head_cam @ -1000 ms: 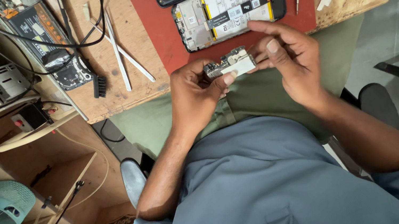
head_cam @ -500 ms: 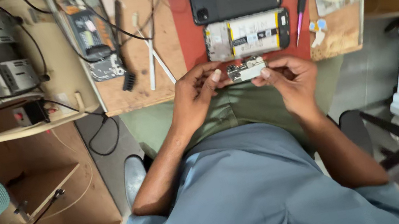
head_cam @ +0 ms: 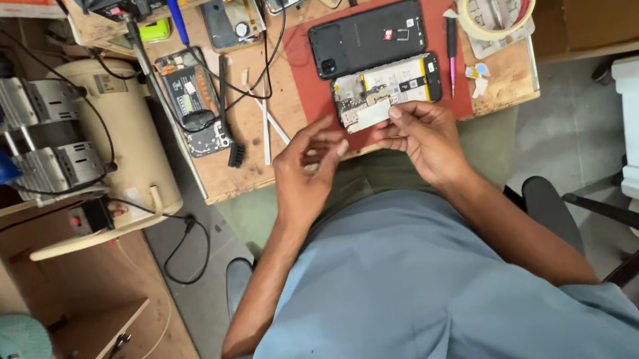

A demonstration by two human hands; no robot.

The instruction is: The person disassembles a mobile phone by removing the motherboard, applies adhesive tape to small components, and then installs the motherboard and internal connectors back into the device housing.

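Both hands, left hand and right hand, seemingly pinch a mostly hidden white part.

An opened phone is being kept on a mat, just behind both hands. A back cover is lying behind it, a tape roll to its right, tweezers to its left.
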